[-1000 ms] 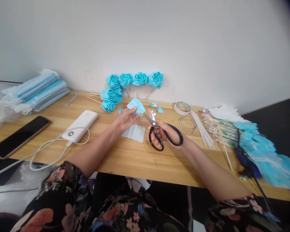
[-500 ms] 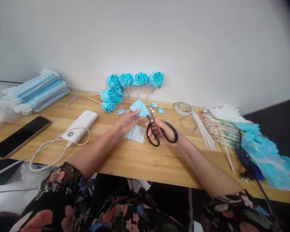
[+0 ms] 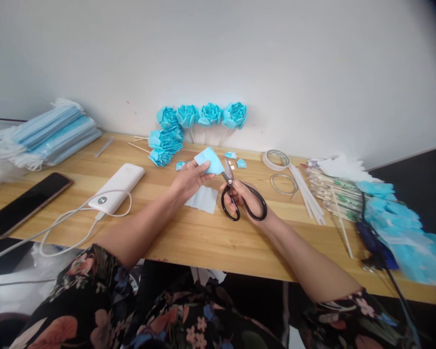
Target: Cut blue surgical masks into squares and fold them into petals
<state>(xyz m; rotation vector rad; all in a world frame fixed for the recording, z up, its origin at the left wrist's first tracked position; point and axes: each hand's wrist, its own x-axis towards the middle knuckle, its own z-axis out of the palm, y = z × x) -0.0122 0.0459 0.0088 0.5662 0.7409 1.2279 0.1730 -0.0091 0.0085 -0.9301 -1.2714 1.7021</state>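
Between the thumb and fingers of my left hand (image 3: 192,178) is a piece of light-blue fabric (image 3: 211,160). My right hand (image 3: 242,198) is closed around the black handles of a pair of scissors (image 3: 229,183). Their blades point up and away, parted a little, beside the fabric's right edge. On the table below my left hand lies a pale rectangular piece of fabric (image 3: 202,199). Small blue scraps (image 3: 241,163) are scattered just beyond the blades. Several blue fabric flowers (image 3: 210,114) on thin sticks rest behind, against the wall.
To the left are a stack of face masks (image 3: 54,133), a black phone (image 3: 27,203) and a white power bank (image 3: 118,186) with a cable. On the right lie a tape roll (image 3: 276,160), white strips (image 3: 307,194), wrapped sticks (image 3: 336,194), a blue-handled tool (image 3: 376,247) and blue fabric pieces (image 3: 396,218).
The scissor blades have parted and stand slightly away from the fabric's right edge. Both hands keep their holds, and the view has shifted slightly.
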